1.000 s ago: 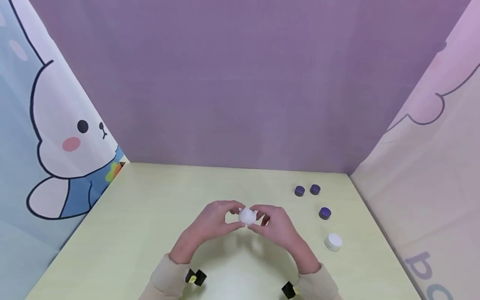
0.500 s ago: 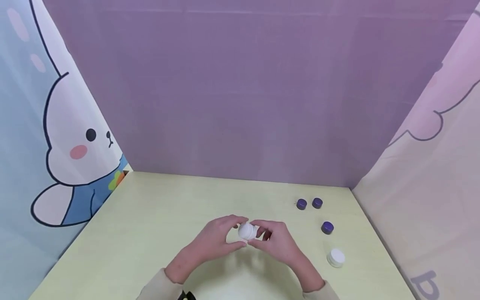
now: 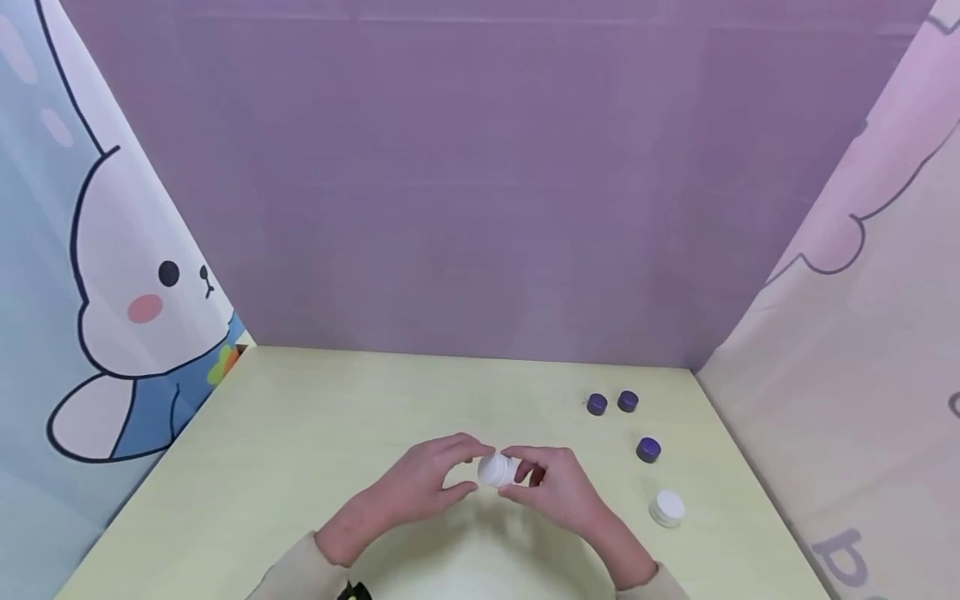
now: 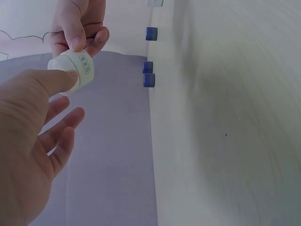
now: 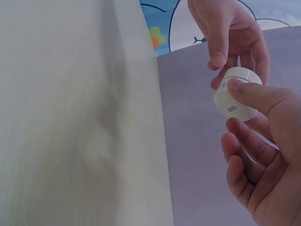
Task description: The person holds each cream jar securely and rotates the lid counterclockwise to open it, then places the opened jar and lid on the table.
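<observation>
Above the table, a small white round jar with a lid point(image 3: 495, 470) is held up in front of the person. My right hand point(image 3: 558, 487) pinches the jar's body between thumb and fingers, as the right wrist view also shows. My left hand point(image 3: 420, 479) is at the lid side, its index fingertip right at the lid's edge. In the right wrist view the left thumb point(image 5: 217, 59) stands apart from the lid point(image 5: 242, 74), with the left fingers behind it. Small printed marks show on the jar point(image 4: 85, 65) in the left wrist view.
On the right of the pale yellow table point(image 3: 337, 392) lie three small purple cap-like cylinders point(image 3: 648, 450), two of them side by side at the back. Nearer the person stands a second white lidded jar point(image 3: 667, 508). A purple cloth wall point(image 3: 465, 183) closes the back; printed curtains flank both sides.
The left thumb has come away from the jar, and the left hand has drawn slightly left. The right hand keeps its hold. The head view has shifted a little.
</observation>
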`<state>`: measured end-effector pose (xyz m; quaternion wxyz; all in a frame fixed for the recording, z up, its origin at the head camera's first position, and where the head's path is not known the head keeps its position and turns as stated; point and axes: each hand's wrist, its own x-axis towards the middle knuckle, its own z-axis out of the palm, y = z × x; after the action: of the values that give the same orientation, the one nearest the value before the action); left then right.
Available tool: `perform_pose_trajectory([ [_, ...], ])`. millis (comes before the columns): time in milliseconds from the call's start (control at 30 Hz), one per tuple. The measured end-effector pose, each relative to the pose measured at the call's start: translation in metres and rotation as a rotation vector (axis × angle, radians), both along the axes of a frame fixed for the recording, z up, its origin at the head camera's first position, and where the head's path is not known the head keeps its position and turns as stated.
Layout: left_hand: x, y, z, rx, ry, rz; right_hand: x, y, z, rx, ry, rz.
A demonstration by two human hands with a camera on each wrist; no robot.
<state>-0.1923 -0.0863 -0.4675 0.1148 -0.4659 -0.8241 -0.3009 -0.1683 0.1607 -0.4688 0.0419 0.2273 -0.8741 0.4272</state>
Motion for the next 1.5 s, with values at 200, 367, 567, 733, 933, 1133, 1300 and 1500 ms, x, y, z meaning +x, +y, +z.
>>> perform_pose_trajectory([
  [200,-0.002,0.002,0.003,0.009,0.062,-0.022,-0.001,0.0,0.003,0.018,0.006,0.014],
  [367,-0.004,0.001,0.004,0.007,0.029,-0.008,-0.004,-0.003,0.007,0.032,0.02,0.026],
  [567,-0.004,-0.001,0.006,-0.013,0.031,0.065,-0.006,-0.007,0.01,0.062,0.019,0.022],
  [733,-0.002,0.001,0.006,-0.068,0.11,0.139,-0.003,-0.006,0.009,0.086,0.032,0.01],
  [933,-0.013,0.0,0.018,-0.082,0.17,0.155,-0.012,-0.006,0.019,0.082,0.08,-0.004],
  [1133,-0.018,-0.003,0.021,-0.065,0.288,0.061,-0.016,-0.004,0.02,0.074,0.052,-0.002],
  [1300,-0.015,-0.002,0.015,-0.044,0.377,0.026,-0.011,-0.004,0.014,0.048,0.011,0.017],
  [1500,-0.011,-0.004,0.005,-0.019,0.372,0.032,-0.007,-0.009,0.008,0.042,-0.005,0.045],
])
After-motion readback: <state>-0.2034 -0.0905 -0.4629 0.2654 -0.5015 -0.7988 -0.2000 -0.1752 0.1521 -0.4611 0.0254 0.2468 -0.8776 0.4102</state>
